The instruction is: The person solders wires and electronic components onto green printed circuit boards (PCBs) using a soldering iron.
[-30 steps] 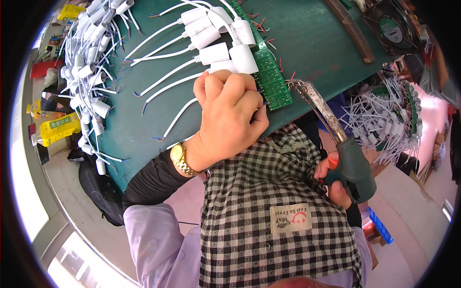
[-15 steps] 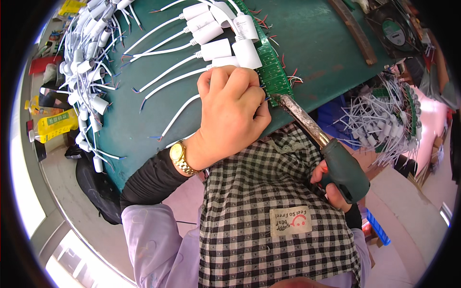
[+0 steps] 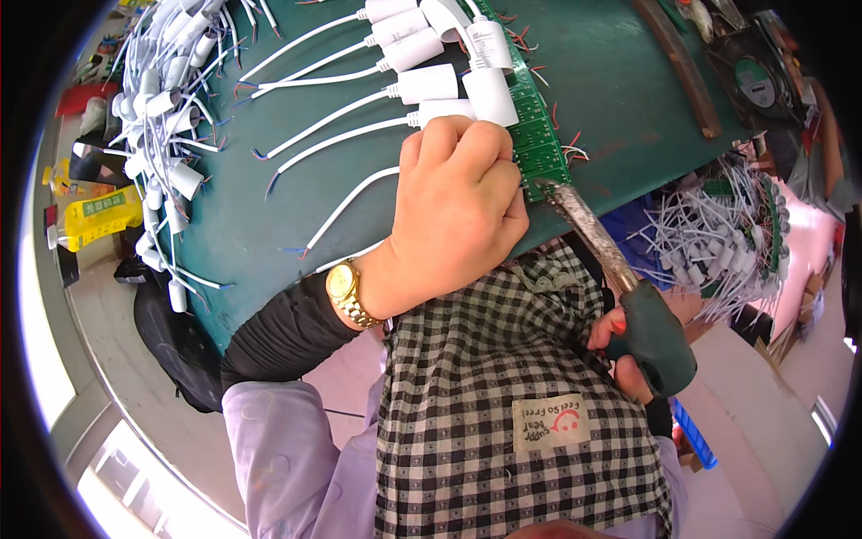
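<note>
My left hand (image 3: 462, 202) is closed, its knuckles up and fingertips pressed down at the near end of a green circuit board (image 3: 537, 135). What its fingers pinch is hidden beneath them. My right hand (image 3: 618, 346) grips a soldering iron (image 3: 658, 346) by its dark green handle. The iron's worn metal barrel slopes up to the left, and its tip meets the board's near end beside my left fingers. White cylindrical lamp holders (image 3: 429, 83) with white cables lie in a row along the board, their bare coloured wire ends pointing left.
A heap of similar white cabled pieces (image 3: 162, 103) covers the left side of the green table (image 3: 269, 211). Finished-looking bundles of boards and cables (image 3: 718, 238) sit lower right. A wooden bar (image 3: 680, 67) and a black fan (image 3: 754, 81) lie at the far right. A yellow pouch (image 3: 103, 216) stands left.
The view has shifted slightly, so the table things sit a little further right. Both hands keep their grip, with the iron's tip still at the board's near end.
</note>
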`<act>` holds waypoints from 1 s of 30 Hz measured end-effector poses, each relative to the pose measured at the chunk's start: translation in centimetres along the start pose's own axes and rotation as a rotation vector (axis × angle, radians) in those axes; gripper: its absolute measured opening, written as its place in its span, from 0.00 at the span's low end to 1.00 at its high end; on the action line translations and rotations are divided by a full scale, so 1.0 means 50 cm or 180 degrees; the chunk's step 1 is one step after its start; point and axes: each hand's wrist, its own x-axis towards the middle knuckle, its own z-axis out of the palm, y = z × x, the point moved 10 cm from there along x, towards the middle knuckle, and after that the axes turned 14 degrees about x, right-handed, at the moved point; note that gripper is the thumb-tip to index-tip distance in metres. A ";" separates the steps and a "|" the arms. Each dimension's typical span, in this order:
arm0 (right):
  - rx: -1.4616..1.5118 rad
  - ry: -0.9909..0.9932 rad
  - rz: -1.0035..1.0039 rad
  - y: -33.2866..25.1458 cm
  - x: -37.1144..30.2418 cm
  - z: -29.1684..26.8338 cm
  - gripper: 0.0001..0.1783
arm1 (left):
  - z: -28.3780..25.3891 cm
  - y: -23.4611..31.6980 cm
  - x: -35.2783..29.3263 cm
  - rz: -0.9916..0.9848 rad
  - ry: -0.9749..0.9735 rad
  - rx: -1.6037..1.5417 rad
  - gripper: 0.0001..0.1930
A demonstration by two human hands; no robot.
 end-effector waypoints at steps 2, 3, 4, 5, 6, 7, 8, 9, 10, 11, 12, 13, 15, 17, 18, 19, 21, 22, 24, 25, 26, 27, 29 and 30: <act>0.0005 0.0218 -0.0053 -0.007 0.005 0.002 0.11 | 0.003 0.000 0.000 0.0001 0.0010 -0.0025 0.10; 0.0186 0.0317 -0.0243 -0.010 0.000 -0.001 0.13 | 0.001 -0.001 0.001 -0.0004 0.0014 -0.0044 0.10; 0.0367 0.0416 -0.0431 -0.017 -0.004 -0.006 0.14 | -0.001 -0.001 0.001 -0.0008 0.0017 -0.0064 0.10; 0.0357 0.0406 -0.0422 -0.022 -0.001 -0.009 0.14 | -0.003 -0.003 0.000 -0.0025 0.0022 -0.0066 0.10; -0.0010 0.0176 -0.0362 -0.030 0.005 -0.004 0.16 | -0.002 -0.004 0.000 -0.0022 0.0013 -0.0062 0.10; -0.0376 -0.0055 -0.0302 -0.033 0.009 0.005 0.18 | -0.001 -0.004 -0.001 -0.0019 0.0003 -0.0058 0.10; -0.0383 -0.0067 -0.0293 -0.036 0.009 0.006 0.18 | -0.001 -0.005 0.000 -0.0035 0.0006 -0.0058 0.10; -0.0283 -0.0006 -0.0126 -0.028 0.007 0.003 0.19 | -0.001 -0.004 0.001 -0.0016 0.0035 -0.0056 0.11; -0.0182 0.0054 0.0040 -0.018 0.006 0.000 0.21 | -0.001 -0.003 0.001 0.0003 0.0064 -0.0052 0.11; -0.0188 0.0048 0.0048 -0.014 0.007 -0.002 0.21 | 0.002 -0.006 0.001 -0.0009 0.0065 -0.0053 0.11; -0.0089 0.0043 0.0030 -0.008 0.006 -0.004 0.21 | 0.005 -0.005 0.000 0.0021 0.0059 -0.0087 0.08; 0.0010 0.0038 0.0012 -0.005 0.005 -0.005 0.21 | 0.007 -0.005 -0.001 0.0051 0.0052 -0.0121 0.06; 0.0159 0.0159 0.0071 0.001 0.004 -0.001 0.21 | 0.006 -0.004 0.001 0.0047 0.0059 -0.0122 0.06; 0.0303 0.0286 0.0128 0.002 0.003 -0.007 0.21 | 0.005 -0.003 0.001 0.0045 0.0068 -0.0129 0.06; 0.0231 0.0176 0.0213 0.000 0.007 -0.005 0.20 | 0.006 -0.005 0.001 0.0039 0.0057 -0.0129 0.06; 0.0158 0.0066 0.0298 0.000 0.009 -0.001 0.20 | 0.006 -0.006 0.002 0.0033 0.0047 -0.0129 0.06; -0.0107 0.0025 0.0217 -0.008 0.012 0.003 0.18 | 0.003 -0.008 0.002 0.0011 0.0072 -0.0138 0.08; -0.0360 -0.0017 0.0126 -0.014 0.013 0.007 0.17 | 0.002 -0.008 0.001 0.0001 0.0093 -0.0138 0.12; 0.0128 0.0114 0.0198 -0.007 0.012 0.011 0.15 | 0.002 -0.008 0.001 0.0000 0.0081 -0.0143 0.12; 0.0632 0.0244 0.0271 0.000 0.011 0.007 0.14 | 0.003 -0.007 0.001 0.0005 0.0057 -0.0142 0.11; 0.0630 0.0241 0.0270 0.000 0.009 0.002 0.14 | 0.004 -0.006 0.003 0.0002 0.0059 -0.0140 0.11; 0.0533 0.0130 0.0142 -0.012 0.008 0.001 0.15 | 0.003 -0.006 0.003 0.0007 0.0054 -0.0145 0.11; 0.0431 0.0027 0.0021 -0.019 -0.001 -0.012 0.16 | 0.003 -0.006 0.005 0.0009 0.0048 -0.0160 0.11; 0.0478 -0.0041 0.0043 -0.006 -0.004 -0.019 0.19 | 0.001 -0.008 0.003 -0.0005 0.0052 -0.0160 0.11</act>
